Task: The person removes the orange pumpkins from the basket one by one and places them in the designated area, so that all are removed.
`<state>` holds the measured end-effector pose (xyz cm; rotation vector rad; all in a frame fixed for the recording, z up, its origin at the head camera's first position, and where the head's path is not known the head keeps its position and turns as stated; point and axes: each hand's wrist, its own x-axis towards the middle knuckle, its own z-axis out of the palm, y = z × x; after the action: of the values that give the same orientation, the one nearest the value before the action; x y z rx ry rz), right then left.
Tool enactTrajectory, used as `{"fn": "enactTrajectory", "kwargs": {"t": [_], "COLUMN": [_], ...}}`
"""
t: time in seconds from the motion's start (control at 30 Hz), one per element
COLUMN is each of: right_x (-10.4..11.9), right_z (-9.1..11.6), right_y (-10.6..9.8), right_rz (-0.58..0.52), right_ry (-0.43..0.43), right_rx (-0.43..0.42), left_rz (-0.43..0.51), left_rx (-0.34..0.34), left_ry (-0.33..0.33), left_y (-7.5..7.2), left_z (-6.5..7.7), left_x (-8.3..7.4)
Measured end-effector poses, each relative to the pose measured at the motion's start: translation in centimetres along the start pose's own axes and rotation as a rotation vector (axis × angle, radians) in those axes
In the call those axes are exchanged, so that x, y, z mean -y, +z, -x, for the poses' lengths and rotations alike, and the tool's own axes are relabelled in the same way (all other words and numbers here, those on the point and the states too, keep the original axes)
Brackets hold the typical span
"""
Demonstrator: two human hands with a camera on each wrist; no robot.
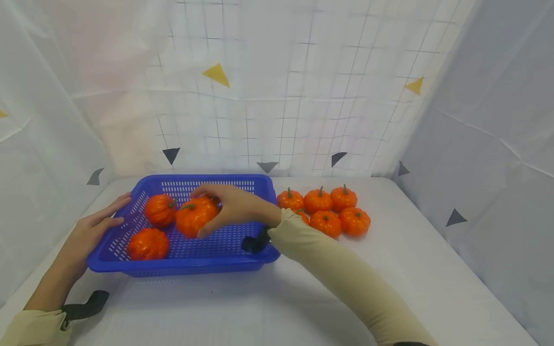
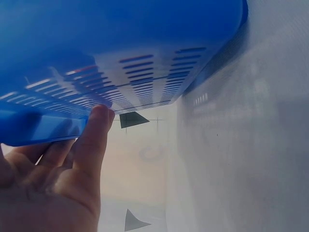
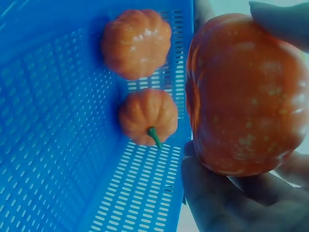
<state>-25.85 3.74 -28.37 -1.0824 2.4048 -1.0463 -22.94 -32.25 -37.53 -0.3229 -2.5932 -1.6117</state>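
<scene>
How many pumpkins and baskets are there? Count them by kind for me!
Blue basket: 1
Orange pumpkins: 9 that show (6 on the table, one partly hidden by the sleeve; 2 lying in the basket; 1 held by the right hand)
Total: 10

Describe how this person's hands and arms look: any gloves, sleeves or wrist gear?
The left hand and right hand are both bare, without gloves. The left sleeve and right sleeve are plain pale beige. A curved black piece juts out near the left wrist, and a similar black piece near the right.
</scene>
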Motion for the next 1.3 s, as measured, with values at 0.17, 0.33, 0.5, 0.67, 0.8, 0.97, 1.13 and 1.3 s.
{"fn": "enactTrajectory", "kwargs": {"t": [0.17, 0.33, 0.5, 0.67, 0.8, 0.97, 1.13, 1.3], "right_x": [0.0, 0.3, 0.6, 0.7, 0.7, 0.1, -0.5, -1.3], "right_z": [0.9, 2.2, 3.3, 4.5, 5.7, 7.4, 9.0, 10.2], "right_y": [-0.3, -0.9, -1.4, -1.6, -1.9, -2.3, -2.6, -2.7], "right_rz": [0.015, 0.018, -0.022, -0.083, -0.152, -0.151, -0.122, -0.158], "right_ry": [0.03, 0.039, 0.027, 0.025, 0.027, 0.074, 0.104, 0.116], "right_rx": [-0.024, -0.07, -0.112, -0.155, -0.183, -0.215, -0.252, -0.276], "left_rz": [0.01, 0.008, 0.009, 0.001, -0.016, -0.025, -0.029, -0.013], "left_rx": [0.005, 0.007, 0.006, 0.005, 0.002, -0.001, 0.002, -0.001], "left_ry": [-0.009, -0.004, -0.006, -0.007, -0.001, -0.011, -0.018, -0.02], "left_y": [0.0, 0.0, 0.0, 0.0, -0.1, -0.3, -0.4, -0.6], "left_z": [-0.1, -0.2, -0.2, -0.1, -0.1, -0.2, -0.2, -0.4], "left_x": [-0.1, -0.2, -0.2, -0.1, -0.1, -0.3, -0.4, -0.3]}}
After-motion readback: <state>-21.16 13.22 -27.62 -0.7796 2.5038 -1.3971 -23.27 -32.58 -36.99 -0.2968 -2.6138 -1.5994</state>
